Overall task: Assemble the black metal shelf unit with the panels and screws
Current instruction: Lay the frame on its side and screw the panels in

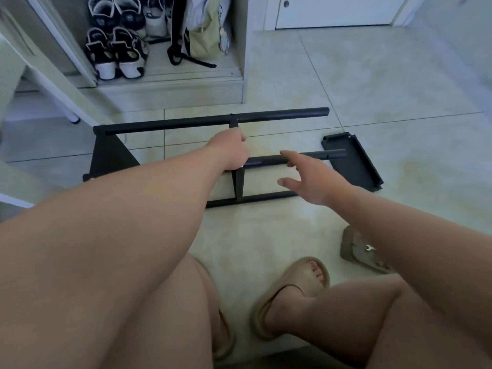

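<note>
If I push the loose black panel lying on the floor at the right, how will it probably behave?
The black panel looks like folded sheet metal with raised rims, so it is probably stiff, not floppy. It lies flat on the smooth tile floor, so a push would likely slide it, scraping, without rolling or tipping.

No words, numbers or brand marks to read anywhere. Nothing clear on the shoes (pixel 117 51) or the bag (pixel 205 35) (too small and blurry to tell). Plain black on the shelf frame (pixel 213 119) and the loose panel (pixel 354 161).
</note>
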`<action>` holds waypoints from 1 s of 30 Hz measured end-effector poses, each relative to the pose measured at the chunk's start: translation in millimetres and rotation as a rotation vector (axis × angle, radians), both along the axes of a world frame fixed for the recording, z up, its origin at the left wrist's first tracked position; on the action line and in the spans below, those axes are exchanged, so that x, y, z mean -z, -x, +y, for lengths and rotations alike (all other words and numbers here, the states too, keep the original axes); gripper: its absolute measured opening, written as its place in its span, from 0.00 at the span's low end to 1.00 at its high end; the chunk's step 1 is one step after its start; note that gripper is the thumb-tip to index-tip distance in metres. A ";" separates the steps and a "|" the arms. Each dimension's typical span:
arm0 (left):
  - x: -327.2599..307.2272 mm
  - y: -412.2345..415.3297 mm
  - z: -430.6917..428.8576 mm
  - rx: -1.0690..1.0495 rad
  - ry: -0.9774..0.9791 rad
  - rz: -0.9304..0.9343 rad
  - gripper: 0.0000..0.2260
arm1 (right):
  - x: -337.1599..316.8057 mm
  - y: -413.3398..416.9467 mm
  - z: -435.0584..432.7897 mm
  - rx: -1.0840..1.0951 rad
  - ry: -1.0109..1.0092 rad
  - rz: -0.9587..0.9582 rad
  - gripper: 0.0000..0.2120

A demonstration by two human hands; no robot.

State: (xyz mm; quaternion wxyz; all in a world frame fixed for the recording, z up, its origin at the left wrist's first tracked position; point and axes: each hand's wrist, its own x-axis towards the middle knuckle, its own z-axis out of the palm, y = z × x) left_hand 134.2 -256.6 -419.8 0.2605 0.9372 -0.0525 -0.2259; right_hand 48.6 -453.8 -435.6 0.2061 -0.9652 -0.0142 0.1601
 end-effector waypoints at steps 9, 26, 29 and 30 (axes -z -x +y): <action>-8.8 69.0 -117.8 0.463 0.035 0.011 0.07 | -28.1 87.0 -146.3 -0.021 0.477 0.087 0.36; 167.6 66.8 -267.6 1.207 -0.250 -0.036 0.24 | 173.8 117.0 -288.0 0.208 0.386 0.629 0.24; 195.0 81.5 -275.2 1.345 -0.174 -0.177 0.24 | 207.4 121.9 -287.0 0.266 0.323 0.656 0.22; 205.1 86.7 -276.4 1.382 -0.168 -0.190 0.25 | 218.4 123.7 -286.3 0.297 0.292 0.654 0.23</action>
